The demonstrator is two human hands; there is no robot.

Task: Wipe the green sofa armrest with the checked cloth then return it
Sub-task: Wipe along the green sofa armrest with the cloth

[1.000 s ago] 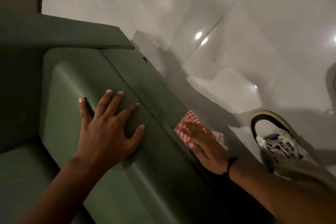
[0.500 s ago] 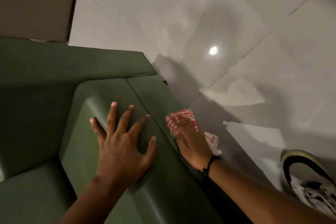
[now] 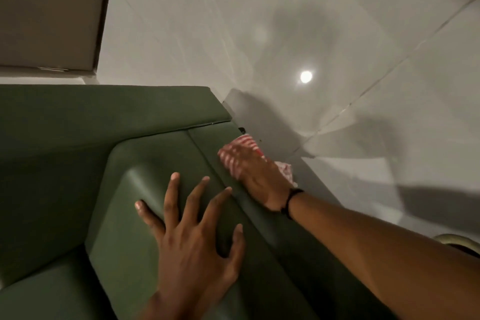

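Since a second ago, the red-and-white checked cloth (image 3: pixel 242 147) has travelled up the outer side face of the green sofa armrest (image 3: pixel 166 163) and now sits near the rear corner, where the armrest meets the back section. My right hand (image 3: pixel 255 176) presses flat over it, palm down, pinning the cloth against the upholstery; a loose corner trails out beside my wrist. My left hand (image 3: pixel 193 239) lies open on the armrest top, fingers spread, gripping nothing, bracing as before. I judge the outer face almost wiped along its length; the cloth's return is not yet begun. Beyond lies glossy tiled floor (image 3: pixel 337 34).
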